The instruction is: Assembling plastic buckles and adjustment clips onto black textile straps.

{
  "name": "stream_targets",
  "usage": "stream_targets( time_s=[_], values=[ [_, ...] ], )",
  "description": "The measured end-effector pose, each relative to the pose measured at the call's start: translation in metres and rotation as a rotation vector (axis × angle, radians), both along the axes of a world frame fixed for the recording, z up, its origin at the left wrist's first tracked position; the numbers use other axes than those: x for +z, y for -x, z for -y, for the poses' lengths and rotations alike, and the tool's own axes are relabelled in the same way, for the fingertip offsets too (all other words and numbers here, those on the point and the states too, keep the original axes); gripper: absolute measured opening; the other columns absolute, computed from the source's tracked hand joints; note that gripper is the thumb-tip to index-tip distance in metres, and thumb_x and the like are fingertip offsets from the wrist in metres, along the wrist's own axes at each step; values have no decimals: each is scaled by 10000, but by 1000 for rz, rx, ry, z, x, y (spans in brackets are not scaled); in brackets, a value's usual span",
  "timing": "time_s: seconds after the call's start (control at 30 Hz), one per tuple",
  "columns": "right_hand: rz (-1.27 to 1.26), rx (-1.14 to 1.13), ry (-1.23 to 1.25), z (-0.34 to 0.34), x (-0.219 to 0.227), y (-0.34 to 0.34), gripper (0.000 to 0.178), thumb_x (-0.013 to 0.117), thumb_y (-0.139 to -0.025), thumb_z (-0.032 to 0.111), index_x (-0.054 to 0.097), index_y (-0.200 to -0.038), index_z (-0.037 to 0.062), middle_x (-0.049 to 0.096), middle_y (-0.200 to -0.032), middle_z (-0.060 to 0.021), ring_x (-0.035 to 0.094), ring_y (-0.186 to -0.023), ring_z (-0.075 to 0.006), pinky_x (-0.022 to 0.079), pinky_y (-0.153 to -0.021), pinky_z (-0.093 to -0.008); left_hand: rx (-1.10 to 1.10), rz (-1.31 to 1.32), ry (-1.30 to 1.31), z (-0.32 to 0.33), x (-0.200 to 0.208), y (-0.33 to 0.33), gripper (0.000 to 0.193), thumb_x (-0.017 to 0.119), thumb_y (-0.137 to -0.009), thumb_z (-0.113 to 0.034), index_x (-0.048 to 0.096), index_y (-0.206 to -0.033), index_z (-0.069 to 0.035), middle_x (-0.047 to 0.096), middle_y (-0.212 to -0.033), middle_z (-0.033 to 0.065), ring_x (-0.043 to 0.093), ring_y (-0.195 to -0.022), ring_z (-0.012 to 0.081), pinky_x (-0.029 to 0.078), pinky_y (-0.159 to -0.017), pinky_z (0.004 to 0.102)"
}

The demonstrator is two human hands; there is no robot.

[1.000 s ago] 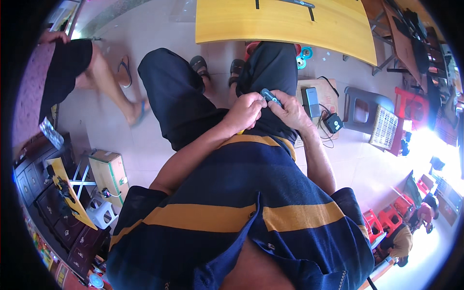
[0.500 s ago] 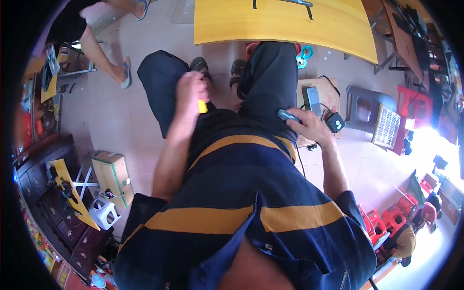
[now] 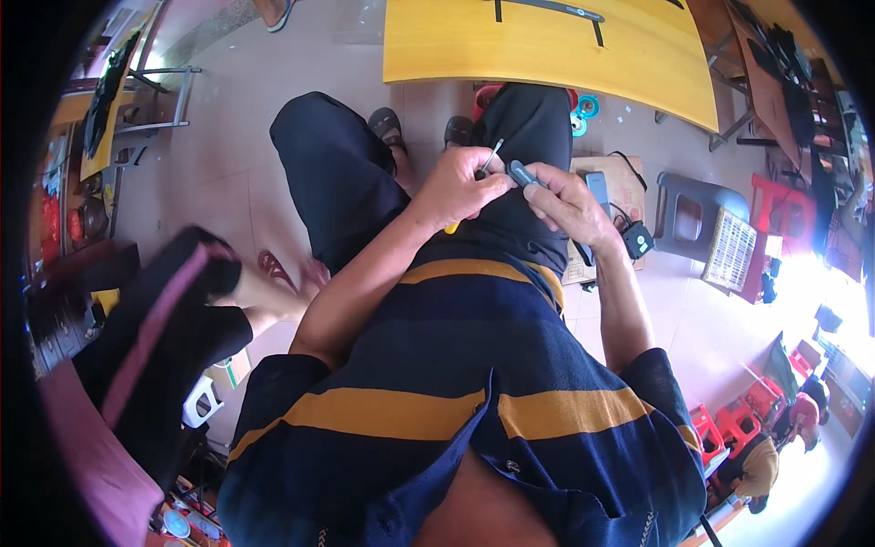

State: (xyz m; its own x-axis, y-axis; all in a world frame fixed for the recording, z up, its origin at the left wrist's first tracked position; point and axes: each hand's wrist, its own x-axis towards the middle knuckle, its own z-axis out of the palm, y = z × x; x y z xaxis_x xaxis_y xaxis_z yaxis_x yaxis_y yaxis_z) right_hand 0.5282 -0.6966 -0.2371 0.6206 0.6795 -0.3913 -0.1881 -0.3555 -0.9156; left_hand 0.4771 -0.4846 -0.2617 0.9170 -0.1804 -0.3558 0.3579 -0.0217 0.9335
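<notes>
My left hand (image 3: 460, 187) is closed round a screwdriver (image 3: 493, 155) whose thin metal shaft points up and away. Its yellow handle end (image 3: 451, 228) pokes out below the palm. Close beside it, my right hand (image 3: 570, 202) pinches a small dark grey oblong piece (image 3: 522, 174) with a rounded end. Both hands meet above my right thigh, the left fingertips at or very near the grey piece. Whether they touch it I cannot tell.
A yellow table (image 3: 547, 50) stands ahead, a long dark strip (image 3: 556, 9) on it. At my right are a cardboard box (image 3: 629, 182) with a phone-like device (image 3: 596, 191) and black adapter (image 3: 638, 239), then a grey stool (image 3: 679, 211). Another person (image 3: 173, 328) is close on my left.
My left hand has moved right with the screwdriver, up to the grey piece. My right hand has shifted slightly left and away from me. A person has come in close at my left.
</notes>
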Motion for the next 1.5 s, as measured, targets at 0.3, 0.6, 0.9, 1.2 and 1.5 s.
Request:
stream_targets(
  time_s=[0.3, 0.6, 0.9, 1.2, 1.5],
  values=[
    [259, 63, 64, -13, -3, 3, 191, 545, -1002, 200, 603, -1050, 24, 580, -720, -145, 594, -658, -258, 482, -647, -398, -24, -108, 189, -13, -8, 0, 123, 667, -912, -181, 652, -879, -64, 541, -599, -29, 474, -449, 51, 352, -438, 206],
    [395, 95, 100, -15, -2, 6, 198, 542, -988, 208, 583, -1025, 17, 601, -775, -246, 605, -796, -463, 471, -693, -483, -47, -72, 139, -15, -12, 2, 140, 643, -936, -154, 628, -835, -58, 540, -589, -32, 485, -459, 47, 367, -449, 203],
    [516, 31, 3, -20, -15, 7, 178, 570, -965, 133, 629, -1058, -7, 606, -786, -128, 624, -720, -239, 507, -678, -348, -3, -90, 229, -15, -6, 5, 171, 667, -929, -117, 610, -779, -59, 538, -569, -24, 473, -445, 49, 339, -423, 217],
    [753, -12, 28, -26, -5, 10, 267, 634, -907, 65, 667, -1161, -9, 633, -988, -181, 643, -897, -349, 523, -783, -396, 14, -55, 157, -16, -7, 3, 228, 629, -930, -72, 542, -720, -56, 521, -552, -4, 462, -427, 65, 354, -429, 235],
    [922, -29, 204, -39, 2, 13, 264, 637, -878, 109, 650, -1120, 4, 652, -932, -162, 669, -862, -345, 547, -749, -427, 48, -3, 49, -13, -8, 4, 223, 606, -908, -38, 528, -699, -47, 517, -549, 6, 463, -420, 77, 346, -406, 249]
  ],
)
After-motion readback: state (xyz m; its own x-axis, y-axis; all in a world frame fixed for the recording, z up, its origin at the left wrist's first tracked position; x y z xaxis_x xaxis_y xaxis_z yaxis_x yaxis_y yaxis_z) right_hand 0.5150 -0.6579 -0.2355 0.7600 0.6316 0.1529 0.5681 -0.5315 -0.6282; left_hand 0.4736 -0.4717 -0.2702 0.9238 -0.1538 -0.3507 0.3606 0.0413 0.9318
